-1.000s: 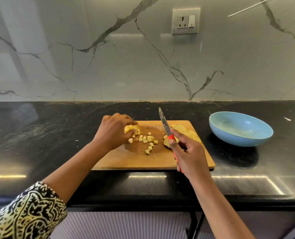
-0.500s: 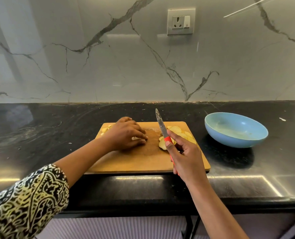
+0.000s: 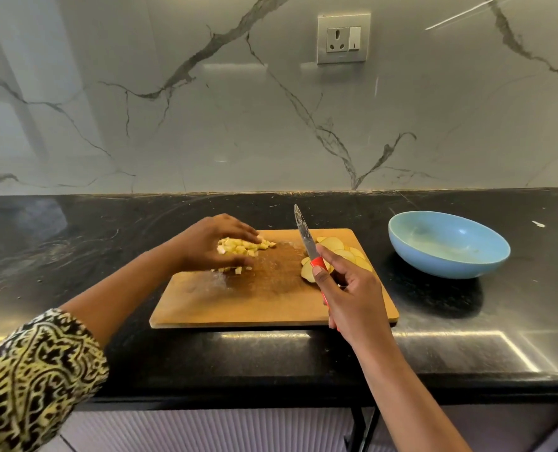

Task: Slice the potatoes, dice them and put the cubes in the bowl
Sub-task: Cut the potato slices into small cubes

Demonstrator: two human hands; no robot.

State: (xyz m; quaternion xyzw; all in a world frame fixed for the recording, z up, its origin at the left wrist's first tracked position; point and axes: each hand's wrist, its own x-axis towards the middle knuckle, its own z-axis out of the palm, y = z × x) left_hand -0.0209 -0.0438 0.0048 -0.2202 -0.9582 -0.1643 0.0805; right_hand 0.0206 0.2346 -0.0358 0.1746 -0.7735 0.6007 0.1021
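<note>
Your left hand lies over the far left part of the board, cupped round a heap of cubes. The fingers curve over the far side of the heap and the thumb closes in from the near side, so the cubes sit gathered between them. You cannot tell whether the heap is lifted or resting on the wood. A few loose cubes lie on the board just under your thumb.

Your right hand grasps the knife by its red handle, with the fingers wrapped round it and the forefinger laid along the top near the blade. The blade points up and away from you, raised over the middle of the board, and touches no potato.

The slices lie overlapping in a fan on the right part of the board, just beyond your right hand and partly hidden by it. The wood between the heap and the slices is dark and wet.

The bowl, pale blue, stands on the counter to the right of the board and apart from it. The counter is black and glossy. Behind it rises a veined marble wall with a socket. A patterned sleeve covers your left upper arm.
</note>
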